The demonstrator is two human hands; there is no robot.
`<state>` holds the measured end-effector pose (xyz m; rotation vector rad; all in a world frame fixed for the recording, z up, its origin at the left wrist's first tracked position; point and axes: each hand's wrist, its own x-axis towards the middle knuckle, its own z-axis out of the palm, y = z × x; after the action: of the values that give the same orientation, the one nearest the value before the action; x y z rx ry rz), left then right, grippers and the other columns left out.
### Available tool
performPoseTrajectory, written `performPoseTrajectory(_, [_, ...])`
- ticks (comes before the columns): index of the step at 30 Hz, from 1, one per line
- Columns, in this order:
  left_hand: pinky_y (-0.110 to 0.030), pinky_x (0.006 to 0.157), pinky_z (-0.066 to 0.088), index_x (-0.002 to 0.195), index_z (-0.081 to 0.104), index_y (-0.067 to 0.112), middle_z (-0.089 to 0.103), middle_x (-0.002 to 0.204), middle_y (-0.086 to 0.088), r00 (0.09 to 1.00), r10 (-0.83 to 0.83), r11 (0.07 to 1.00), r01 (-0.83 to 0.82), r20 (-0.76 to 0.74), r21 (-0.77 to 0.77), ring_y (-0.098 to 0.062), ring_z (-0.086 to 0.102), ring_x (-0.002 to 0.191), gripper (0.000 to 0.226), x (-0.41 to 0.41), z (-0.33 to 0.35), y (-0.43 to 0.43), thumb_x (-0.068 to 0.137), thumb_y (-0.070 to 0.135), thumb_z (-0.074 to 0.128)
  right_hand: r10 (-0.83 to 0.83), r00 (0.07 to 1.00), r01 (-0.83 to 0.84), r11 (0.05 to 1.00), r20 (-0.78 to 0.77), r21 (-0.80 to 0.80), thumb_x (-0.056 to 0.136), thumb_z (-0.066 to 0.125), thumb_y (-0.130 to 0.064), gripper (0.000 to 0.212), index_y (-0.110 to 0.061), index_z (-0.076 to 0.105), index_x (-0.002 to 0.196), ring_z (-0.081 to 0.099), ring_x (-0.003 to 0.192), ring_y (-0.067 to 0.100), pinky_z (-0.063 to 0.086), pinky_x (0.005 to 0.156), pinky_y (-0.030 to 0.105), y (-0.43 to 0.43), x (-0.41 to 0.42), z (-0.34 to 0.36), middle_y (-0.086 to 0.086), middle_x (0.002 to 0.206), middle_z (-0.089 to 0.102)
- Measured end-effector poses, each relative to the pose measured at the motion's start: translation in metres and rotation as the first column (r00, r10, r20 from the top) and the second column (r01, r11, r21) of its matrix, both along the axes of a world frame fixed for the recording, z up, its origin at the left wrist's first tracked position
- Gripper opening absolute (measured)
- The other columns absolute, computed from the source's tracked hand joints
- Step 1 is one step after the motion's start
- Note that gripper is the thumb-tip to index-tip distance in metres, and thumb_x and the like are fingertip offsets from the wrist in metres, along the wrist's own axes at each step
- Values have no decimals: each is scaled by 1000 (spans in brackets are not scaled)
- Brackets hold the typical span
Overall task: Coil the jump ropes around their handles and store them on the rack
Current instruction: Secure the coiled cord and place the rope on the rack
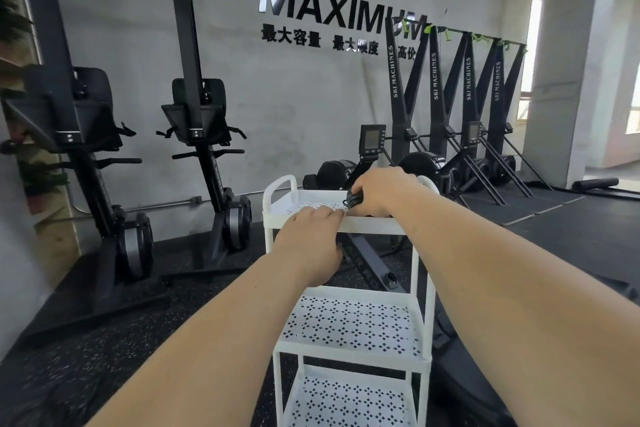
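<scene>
Head view, only angle available. White three-tier rack [374, 226] stands mid-room on dark speckled floor [104, 340], perforated shelves, looped handles at the far corners of the top tier. Both bare forearms reach in from the near side to the top shelf. Right hand [384, 192] is over the far right part of that shelf, fingers curled round a black jump rope [354, 198]. The rope is already coiled into a tight bundle that sticks out on the left side of the fist, sitting at or just above the shelf surface. I can't tell whether it touches. Handles not visible, the hand covers them. Left hand [311, 239] lies across the near rim of the top shelf, back of the hand up, fingers close together and bent at the knuckles, reaching toward the coil. Fingertips are hidden, so I can't tell if they pinch anything or only rest on the shelf. Middle and bottom shelves show only their hole pattern. Behind the rack, on the floor: a black rowing machine with a monitor [372, 139]. Left side: two tall black upright machines [204, 135]. Far right: a row of black ski machines [433, 80] against the grey wall, under the MAXIMUM lettering [339, 7].
</scene>
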<state>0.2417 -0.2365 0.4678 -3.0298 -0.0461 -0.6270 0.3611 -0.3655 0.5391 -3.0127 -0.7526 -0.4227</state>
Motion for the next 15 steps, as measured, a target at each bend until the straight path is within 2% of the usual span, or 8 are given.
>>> performPoseTrajectory(2, [-43, 119, 36, 163, 33, 21, 46, 158, -2, 1000, -11, 1000, 11, -9, 5, -30, 40, 144, 64, 1, 0, 2, 103, 26, 53, -27, 999, 28, 999, 40, -19, 86, 72, -65, 40, -33, 73, 111, 62, 112, 30, 45, 86, 41, 3, 5, -2, -3, 107, 68])
performPoseTrajectory(4, [-43, 117, 38, 163, 34, 21, 48, 155, -2, 1000, -10, 1000, 11, -13, 15, -30, 42, 141, 64, 1, 0, 3, 102, 27, 53, -26, 999, 27, 1000, 42, -15, 85, 72, -62, 38, -33, 75, 109, 62, 103, 28, 43, 81, 40, 7, 7, -5, -3, 101, 69])
performPoseTrajectory(8, [-45, 118, 38, 162, 33, 20, 48, 155, -3, 1000, -2, 999, 3, -23, 35, -30, 43, 140, 65, 2, 1, 2, 102, 28, 54, -18, 1000, 18, 1000, -8, 23, 80, 75, -54, 38, -31, 75, 111, 66, 91, 22, 54, 77, 37, 8, 6, -3, -6, 95, 71])
performPoseTrajectory(13, [-46, 124, 32, 165, 28, 20, 42, 162, -3, 999, -6, 999, 8, -43, 42, -30, 37, 147, 70, 3, 1, 1, 101, 30, 54, -64, 998, 64, 998, -8, 15, 72, 77, -47, 27, -23, 72, 82, 69, 78, 21, 53, 65, 33, 1, 3, 1, -3, 78, 71])
performPoseTrajectory(15, [-46, 124, 31, 165, 29, 20, 41, 162, -3, 999, -9, 999, 11, -41, 38, -30, 37, 147, 71, 4, 1, 1, 101, 32, 55, -62, 998, 62, 998, -30, -14, 70, 75, -52, 32, -26, 76, 89, 69, 76, 20, 58, 69, 34, 0, 11, 0, -5, 80, 72])
